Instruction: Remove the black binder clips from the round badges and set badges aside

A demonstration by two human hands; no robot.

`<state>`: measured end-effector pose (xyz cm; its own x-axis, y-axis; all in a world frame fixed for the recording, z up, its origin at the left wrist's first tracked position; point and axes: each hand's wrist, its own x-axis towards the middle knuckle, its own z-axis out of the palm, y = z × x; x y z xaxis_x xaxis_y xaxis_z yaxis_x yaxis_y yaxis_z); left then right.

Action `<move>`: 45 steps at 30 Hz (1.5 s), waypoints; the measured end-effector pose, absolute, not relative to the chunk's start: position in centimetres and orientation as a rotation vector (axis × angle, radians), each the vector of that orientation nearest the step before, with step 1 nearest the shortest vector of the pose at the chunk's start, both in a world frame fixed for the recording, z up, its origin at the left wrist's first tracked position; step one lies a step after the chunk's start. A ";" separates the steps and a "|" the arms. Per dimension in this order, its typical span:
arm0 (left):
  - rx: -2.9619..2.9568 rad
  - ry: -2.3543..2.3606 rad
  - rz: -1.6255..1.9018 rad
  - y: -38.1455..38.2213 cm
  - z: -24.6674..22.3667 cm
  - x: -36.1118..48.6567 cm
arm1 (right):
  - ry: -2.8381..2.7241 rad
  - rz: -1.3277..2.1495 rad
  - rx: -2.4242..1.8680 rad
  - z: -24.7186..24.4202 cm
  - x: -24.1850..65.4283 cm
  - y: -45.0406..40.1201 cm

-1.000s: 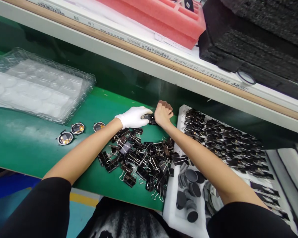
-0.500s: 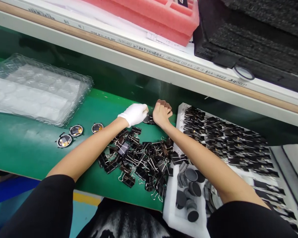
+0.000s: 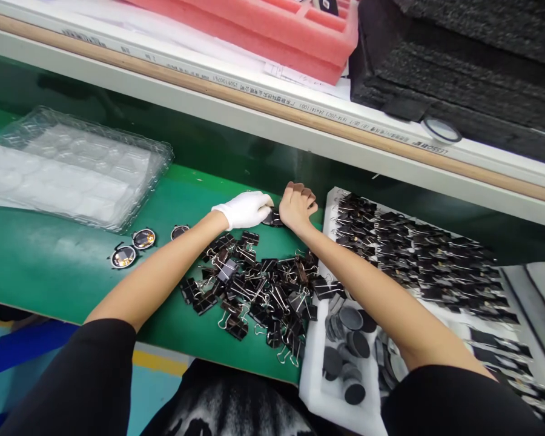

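a small dark piece [image 3: 274, 218] lies on the green table [image 3: 163, 212], on its far side, in the narrow gap between the two hands. as far as it shows, its long axis runs left to right, so one end faces each hand. the gloved left hand [image 3: 246, 209] comes from the left, its fingertips at or just over the left end; whether they pinch it or only rest there, i cannot tell. the bare right hand [image 3: 297, 204] is at the right end, which it partly covers. its fingers curl and point to the far side, away from the piece, so the thumb side and wrist are what sit beside it; what that hand grips, if anything, is hidden. the hands are near each other but not joined, and neither is clearly closer to the piece.

on the near side of the piece, apart from it, spreads a heap of binder clips [image 3: 266, 293]. a white foam tray [image 3: 309, 381] with dark discs [image 3: 358, 344] is near right, and three round pieces [image 3: 144, 238] lie left of the heap.
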<state>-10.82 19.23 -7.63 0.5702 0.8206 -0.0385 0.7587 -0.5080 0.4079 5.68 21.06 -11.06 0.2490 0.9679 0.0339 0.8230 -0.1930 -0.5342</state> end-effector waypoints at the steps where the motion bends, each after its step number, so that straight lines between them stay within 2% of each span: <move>1: 2.424 1.232 0.207 19.1 -7.4 -11.1 | -1.613 0.433 -2.087 -11.0 5.6 21.1; 12: 2.463 1.232 0.202 18.4 -8.0 -11.6 | -1.612 0.463 -2.100 -10.8 5.1 21.1; 16: 2.488 1.300 0.191 18.1 -7.7 -11.4 | -1.616 0.568 -2.112 -8.0 5.9 22.0; 18: 2.483 1.384 0.106 17.9 -7.0 -11.6 | -1.804 0.666 -1.980 -5.3 7.9 22.0; 21: 2.488 1.460 -0.006 17.7 -5.8 -12.3 | -2.442 0.962 -1.474 -1.2 12.2 20.5; 24: 2.628 1.191 -0.010 17.8 -5.0 -12.8 | -2.844 1.139 -1.298 0.3 15.5 18.0; 27: 2.692 1.058 -0.128 18.0 -4.7 -12.5 | -2.900 1.136 -1.382 -0.7 16.5 16.5; 31: 2.686 1.235 -0.297 17.9 -3.7 -12.2 | -2.793 1.034 -1.373 -2.7 16.0 16.7; 36: 2.831 1.372 -0.218 17.7 -3.3 -12.1 | -2.388 0.760 -1.807 -3.8 13.9 17.7; 38: 2.880 1.388 -0.154 17.8 -3.9 -11.9 | -2.228 0.865 -1.919 -4.0 12.8 17.9; 42: 2.755 1.379 -0.287 18.3 -4.8 -11.9 | -2.087 1.158 -1.967 -4.0 11.5 18.3; 45: 2.686 1.352 -0.335 18.4 -4.4 -12.7 | -2.252 1.065 -2.031 -3.6 11.4 19.0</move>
<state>-12.65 18.42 -4.39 0.5778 0.7777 -0.2477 0.8033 -0.5956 0.0041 11.39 18.97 -3.62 -0.1997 0.8604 -0.4689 0.9084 -0.0169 -0.4179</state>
